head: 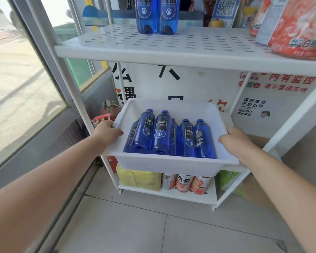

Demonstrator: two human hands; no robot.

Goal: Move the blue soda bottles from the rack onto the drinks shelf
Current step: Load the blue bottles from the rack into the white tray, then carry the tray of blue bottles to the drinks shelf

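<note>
Two bottles (157, 15) stood upright at shelf (153, 50) back edge. Six or so lay in bin (168, 165), not yet moved. Left hand (108, 132), right hand (235, 141) gripped bin side rims, fingers curled over.

You have six blue soda bottles (187, 137) lying in one white bin (171, 163), two more blue bottles (157, 15) standing on the upper shelf (171, 50) at twelve o'clock, and three orange-labelled drinks (184, 182) below.
</note>
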